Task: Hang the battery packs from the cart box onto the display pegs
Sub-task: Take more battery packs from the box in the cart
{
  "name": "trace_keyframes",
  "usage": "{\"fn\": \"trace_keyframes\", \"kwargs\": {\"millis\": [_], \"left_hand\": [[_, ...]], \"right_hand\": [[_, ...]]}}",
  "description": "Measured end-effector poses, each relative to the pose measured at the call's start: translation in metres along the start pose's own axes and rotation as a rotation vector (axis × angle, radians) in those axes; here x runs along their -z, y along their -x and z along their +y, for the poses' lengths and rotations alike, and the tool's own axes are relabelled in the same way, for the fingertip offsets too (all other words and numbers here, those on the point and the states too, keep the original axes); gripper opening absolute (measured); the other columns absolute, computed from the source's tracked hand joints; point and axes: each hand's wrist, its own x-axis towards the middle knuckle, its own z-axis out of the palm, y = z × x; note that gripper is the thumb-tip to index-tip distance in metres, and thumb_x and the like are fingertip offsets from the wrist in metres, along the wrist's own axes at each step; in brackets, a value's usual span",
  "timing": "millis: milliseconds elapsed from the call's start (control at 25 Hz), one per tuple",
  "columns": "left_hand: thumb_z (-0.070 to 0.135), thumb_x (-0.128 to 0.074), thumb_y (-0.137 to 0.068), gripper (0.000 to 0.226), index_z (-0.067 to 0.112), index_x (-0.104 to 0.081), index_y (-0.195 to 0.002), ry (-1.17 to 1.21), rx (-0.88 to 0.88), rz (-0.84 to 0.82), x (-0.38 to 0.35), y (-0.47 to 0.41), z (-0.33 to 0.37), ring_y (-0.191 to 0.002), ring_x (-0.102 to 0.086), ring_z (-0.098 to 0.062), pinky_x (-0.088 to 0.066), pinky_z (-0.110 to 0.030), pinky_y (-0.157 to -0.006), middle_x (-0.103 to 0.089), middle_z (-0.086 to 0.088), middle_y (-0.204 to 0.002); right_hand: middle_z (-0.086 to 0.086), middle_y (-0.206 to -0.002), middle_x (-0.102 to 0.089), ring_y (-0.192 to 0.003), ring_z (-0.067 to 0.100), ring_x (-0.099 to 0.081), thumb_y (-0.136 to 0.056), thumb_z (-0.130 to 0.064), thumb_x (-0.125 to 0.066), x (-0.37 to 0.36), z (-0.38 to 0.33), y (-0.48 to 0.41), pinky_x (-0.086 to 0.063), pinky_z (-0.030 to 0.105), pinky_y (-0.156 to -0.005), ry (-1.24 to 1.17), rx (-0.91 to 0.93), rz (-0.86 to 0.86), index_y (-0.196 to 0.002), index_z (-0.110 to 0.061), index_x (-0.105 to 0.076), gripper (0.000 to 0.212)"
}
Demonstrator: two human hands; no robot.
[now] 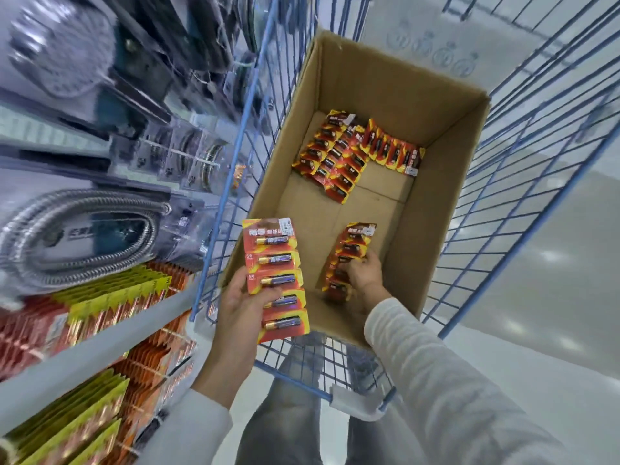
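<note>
Head view. Holding a strip (276, 280) of five battery packs in the left hand (240, 310), just above the near-left corner of the box (385, 82). Thumb pressing across the front of the card, the other fingers hiding behind it, so pinching the strip between them. Reaching with the right hand (364, 275) down into the box, fingers (357, 263) curling round a second strip (347, 253) lying on the box floor near the right wall, at the near end. Lying at the far end of the box floor, well apart from both hands: more strips (332, 156), overlapping in a loose heap. Standing inside a blue wire cart (503, 196): the box, open on top. Hanging along the shelf (100, 333) at the left: rows of red and yellow packs (110, 297), quite blurred. Showing above them: coiled metal hoses (77, 229) in clear packaging.
</note>
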Motion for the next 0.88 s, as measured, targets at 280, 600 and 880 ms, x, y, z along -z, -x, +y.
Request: {"fn": "trace_keyframes", "kwargs": {"millis": [280, 600, 880], "left_hand": [[-0.003, -0.068, -0.091, 0.051, 0.032, -0.068, -0.127, 0.307, -0.16, 0.003, 0.019, 0.098, 0.022, -0.098, -0.077, -0.031, -0.063, -0.049, -0.078, -0.078, -0.006, -0.113], [-0.007, -0.058, -0.081, 0.059, 0.019, -0.062, -0.134, 0.733, -0.48, 0.026, 0.03, 0.247, -0.008, -0.09, -0.075, -0.032, -0.063, -0.043, -0.067, -0.075, -0.015, -0.113], [0.031, -0.055, -0.101, 0.035, 0.019, -0.066, -0.132, 1.075, -0.653, 0.282, 0.072, 0.366, -0.066, -0.091, -0.076, -0.033, -0.064, -0.044, -0.069, -0.075, -0.016, -0.116]], "right_hand": [[0.005, -0.107, -0.077, -0.097, 0.027, -0.075, -0.088, 0.008, -0.065, 0.084, -0.064, 0.161, -0.059, 0.055, -0.09, 0.018, 0.34, -0.314, -0.119, -0.021, -0.063, 0.042], [0.016, -0.107, -0.076, -0.095, 0.037, -0.074, -0.081, 0.013, -0.064, 0.149, -0.098, 0.32, -0.061, 0.05, -0.08, 0.17, 0.632, -0.807, -0.12, -0.014, -0.069, 0.048], [0.017, -0.1, -0.076, -0.081, 0.034, -0.075, -0.079, -0.011, -0.066, 0.129, -0.071, 0.441, -0.061, 0.043, -0.064, 0.261, 0.519, -1.235, -0.107, -0.016, -0.077, 0.03]]}}
